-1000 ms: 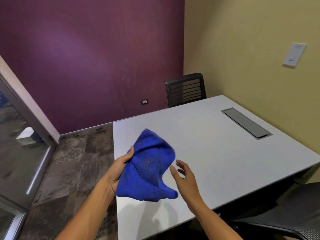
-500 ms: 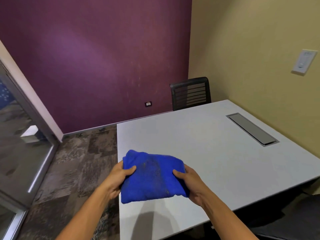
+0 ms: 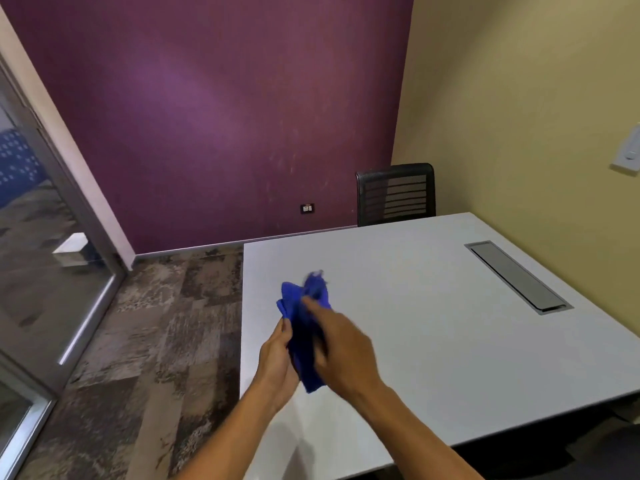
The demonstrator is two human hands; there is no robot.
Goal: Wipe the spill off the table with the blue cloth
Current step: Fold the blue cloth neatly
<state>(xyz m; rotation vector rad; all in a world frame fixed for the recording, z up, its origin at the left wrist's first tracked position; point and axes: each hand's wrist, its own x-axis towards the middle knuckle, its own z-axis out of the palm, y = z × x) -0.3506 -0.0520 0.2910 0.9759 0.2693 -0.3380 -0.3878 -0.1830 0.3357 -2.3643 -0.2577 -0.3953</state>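
the blue cloth is hanging bunched up between the two hands, above the near left part of the grey table and not lying on it. its upper folds are sticking up past the fingers and its lower corner is drooping below the palms. the left hand is gripping the cloth from the left side, with its thumb pressing against the fabric's left edge. the right hand is lying over the cloth from the right, motion-blurred, with its fingers reaching up across the folds; they are touching the fabric, but i cannot tell whether they are curling round it or lying flat. both forearms are coming in from the near edge of the view.

no spill is showing clearly on the tabletop from here. a long grey cable hatch is sitting flush in the table's far right part, well apart from the cloth. a black mesh-backed chair is standing at the table's far side against the purple wall, which is carrying a small socket low down. a patterned carpet is covering the floor to the left, and a glass partition is running along the far left. a white wall switch is showing on the yellow wall at the right edge.
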